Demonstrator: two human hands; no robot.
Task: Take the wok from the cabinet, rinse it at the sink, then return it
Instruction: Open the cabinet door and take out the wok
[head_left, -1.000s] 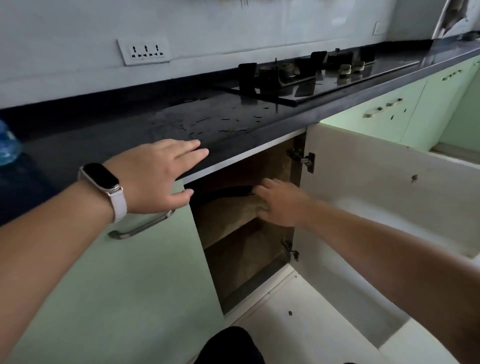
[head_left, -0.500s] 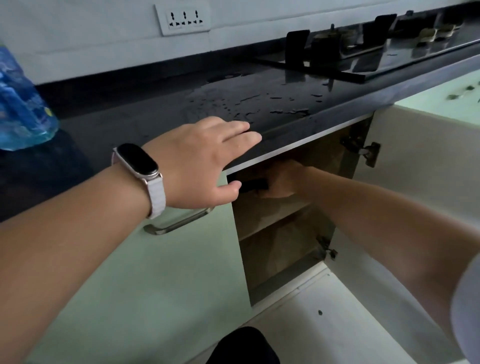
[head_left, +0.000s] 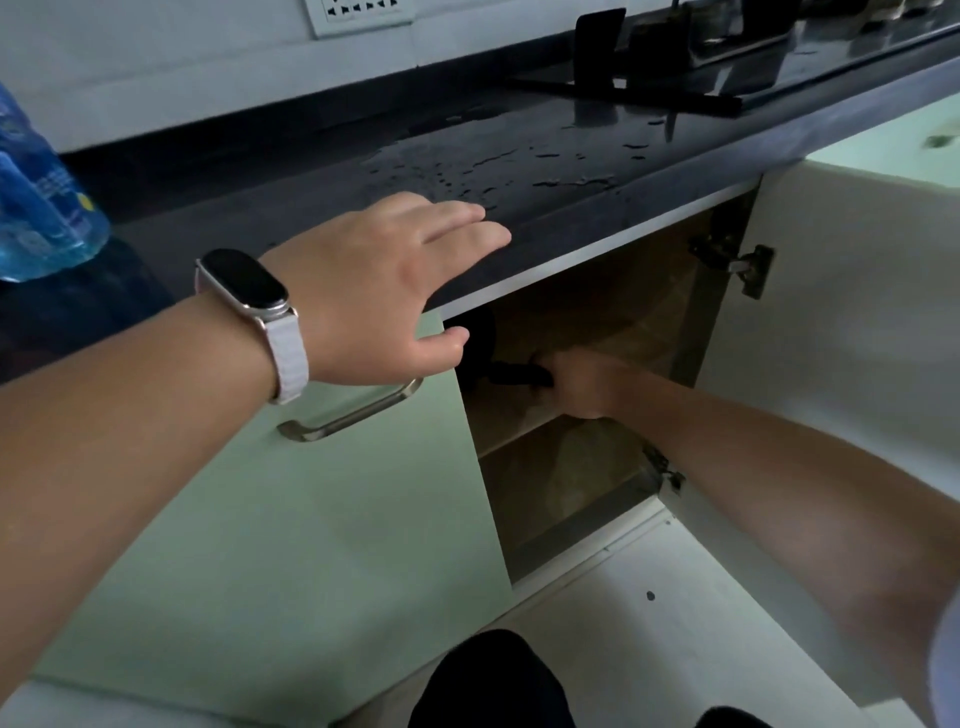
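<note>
The cabinet (head_left: 597, 467) under the dark countertop stands with its right door (head_left: 841, 322) swung wide. On its upper shelf lies the black wok (head_left: 480, 343), mostly hidden behind the closed left door; only its dark body edge and black handle (head_left: 514, 375) show. My right hand (head_left: 587, 382) reaches into the cabinet and is closed around that handle. My left hand (head_left: 389, 291), with a watch on the wrist, rests flat on the countertop edge, fingers spread, holding nothing.
The wet black countertop (head_left: 519, 171) carries a gas hob (head_left: 727, 57) at the back right and a blue plastic bottle (head_left: 41, 197) at the left. The closed green door (head_left: 291, 519) has a metal pull handle (head_left: 353, 415). White floor (head_left: 649, 613) lies below; my dark shoe (head_left: 488, 680) is near the bottom.
My right hand has gone deeper into the cabinet and closed on the wok's handle. The view has shifted closer and to the right; my left hand stays on the counter edge.
</note>
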